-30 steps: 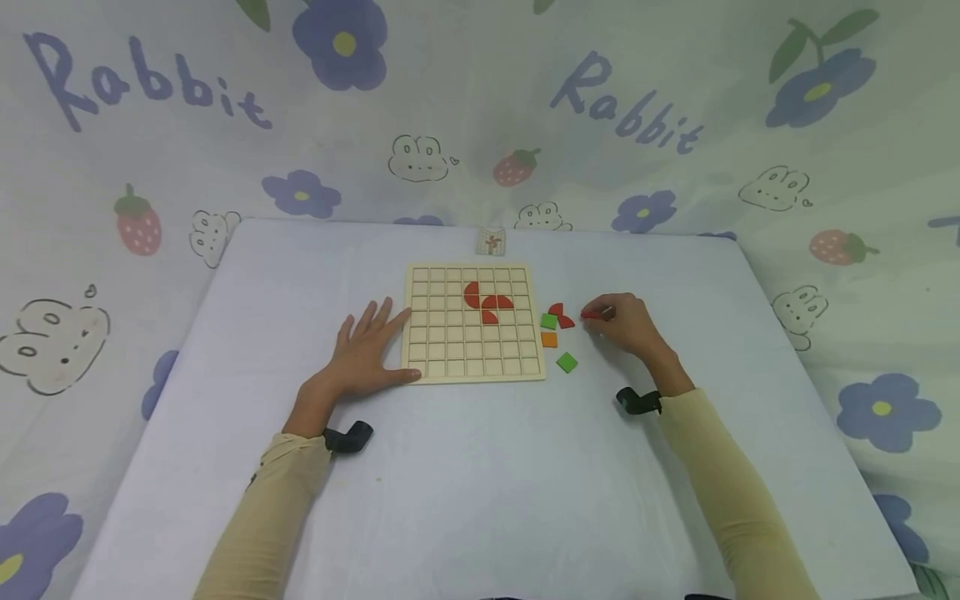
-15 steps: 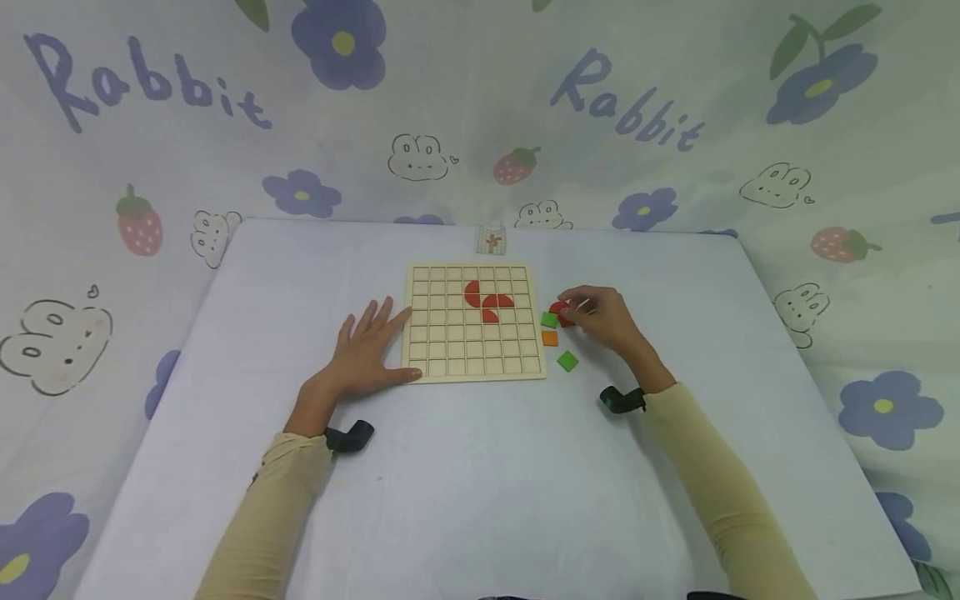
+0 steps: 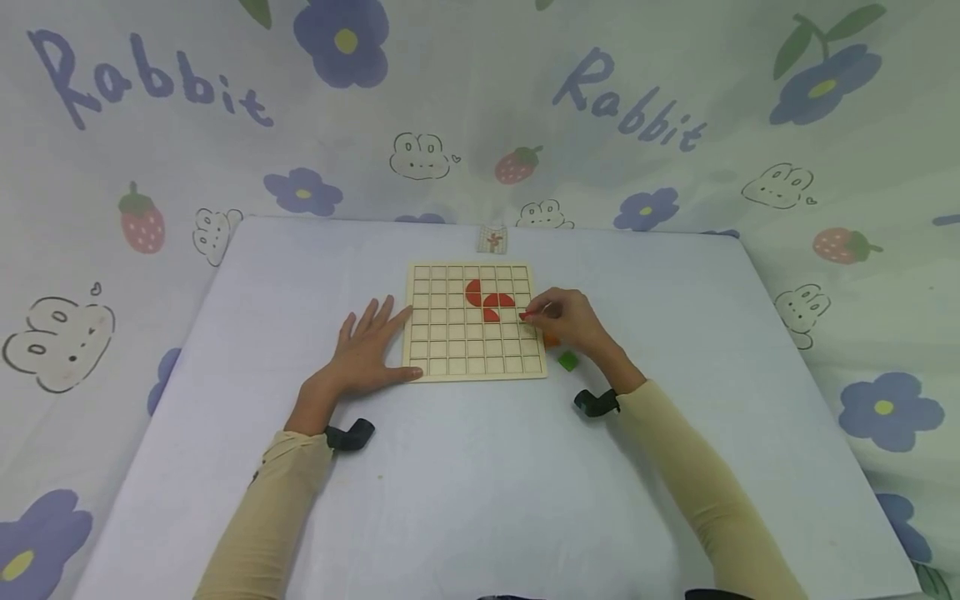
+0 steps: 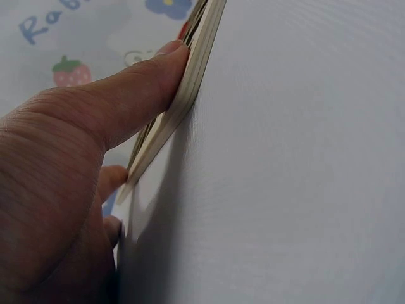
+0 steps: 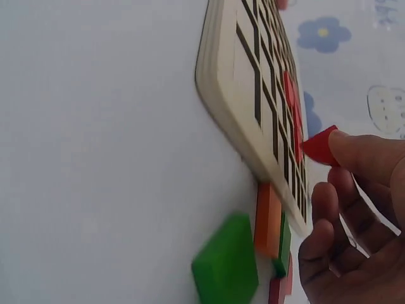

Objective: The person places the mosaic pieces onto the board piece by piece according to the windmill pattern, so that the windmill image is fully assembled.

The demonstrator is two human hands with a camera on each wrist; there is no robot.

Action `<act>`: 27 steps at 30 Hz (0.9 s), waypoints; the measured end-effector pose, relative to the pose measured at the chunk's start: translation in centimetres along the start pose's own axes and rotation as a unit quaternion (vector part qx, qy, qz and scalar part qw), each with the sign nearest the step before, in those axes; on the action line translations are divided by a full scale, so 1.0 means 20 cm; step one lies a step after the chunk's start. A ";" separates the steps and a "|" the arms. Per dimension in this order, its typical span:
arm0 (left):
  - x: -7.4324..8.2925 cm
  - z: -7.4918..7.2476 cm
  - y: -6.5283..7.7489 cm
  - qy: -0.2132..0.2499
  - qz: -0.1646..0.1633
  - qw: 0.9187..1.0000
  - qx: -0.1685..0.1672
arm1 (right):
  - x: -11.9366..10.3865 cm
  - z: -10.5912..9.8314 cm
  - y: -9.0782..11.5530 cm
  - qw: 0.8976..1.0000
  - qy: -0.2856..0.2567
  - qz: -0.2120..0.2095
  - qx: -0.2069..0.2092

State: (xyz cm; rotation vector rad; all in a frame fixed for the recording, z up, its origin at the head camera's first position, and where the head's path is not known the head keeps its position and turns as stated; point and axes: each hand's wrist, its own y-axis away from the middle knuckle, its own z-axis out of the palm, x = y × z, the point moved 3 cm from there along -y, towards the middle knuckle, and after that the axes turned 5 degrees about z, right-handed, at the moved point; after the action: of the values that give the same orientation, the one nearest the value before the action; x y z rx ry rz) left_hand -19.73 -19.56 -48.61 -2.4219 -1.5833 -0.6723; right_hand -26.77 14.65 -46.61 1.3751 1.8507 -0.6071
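A light wooden board (image 3: pixel 441 342) with a square grid lies on the table. Several red quarter-circle tiles (image 3: pixel 474 293) sit in its cells, right of the middle. My left hand (image 3: pixel 362 357) rests at the board's left side with fingers spread, the thumb on the near left corner. Over the right part of the board, my right hand (image 3: pixel 573 323) pinches a red quarter-circle tile (image 5: pixel 320 147) between thumb and finger. An orange tile (image 5: pixel 267 218) and a green square tile (image 5: pixel 229 263) lie off the board's right edge. The right hand hides other loose tiles in the head view.
A small card (image 3: pixel 492 240) with a red pattern on a grid lies behind the board. The white table (image 3: pixel 480 483) extends around it, and a printed curtain (image 3: pixel 480 108) hangs along the back and sides.
My right hand has moved left with the red tile, from the table beside the loose tiles to over the board's right part. My left hand has stayed in place.
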 end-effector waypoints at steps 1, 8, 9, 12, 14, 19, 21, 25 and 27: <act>0.00 0.00 0.00 0.000 0.000 1.000 0.000 | -0.01 0.01 0.00 1.000 0.001 -0.004 -0.001; -0.01 0.00 0.00 -0.001 0.002 1.000 0.001 | -0.08 0.10 -0.02 1.000 0.009 -0.018 -0.008; -0.01 0.00 -0.01 -0.002 0.002 1.000 0.002 | -0.09 0.11 -0.02 1.000 0.009 -0.021 -0.006; -0.01 0.00 -0.01 -0.001 0.002 1.000 0.004 | -0.11 0.13 -0.02 1.000 0.014 -0.027 -0.003; -0.01 0.01 -0.01 -0.002 0.001 1.000 0.003 | -0.12 0.15 -0.02 0.999 0.022 -0.027 -0.002; -0.02 0.02 -0.01 -0.004 0.001 1.000 0.005 | -0.12 0.17 -0.02 0.999 0.046 -0.029 0.001; -0.02 0.02 -0.01 -0.004 0.001 1.000 0.007 | -0.12 0.18 -0.02 0.998 0.056 -0.025 0.002; -0.02 0.02 -0.01 -0.006 0.001 1.000 0.007 | -0.12 0.19 -0.03 0.997 0.071 -0.033 0.001; -0.02 0.02 -0.01 -0.007 0.000 1.000 0.006 | -0.11 0.20 -0.03 0.996 0.075 -0.042 0.000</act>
State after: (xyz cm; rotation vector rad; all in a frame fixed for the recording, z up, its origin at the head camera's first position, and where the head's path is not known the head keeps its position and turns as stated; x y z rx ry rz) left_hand -19.93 -19.62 -49.23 -2.4227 -1.5873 -0.6447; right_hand -25.91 10.25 -47.29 1.3815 2.0372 -0.5586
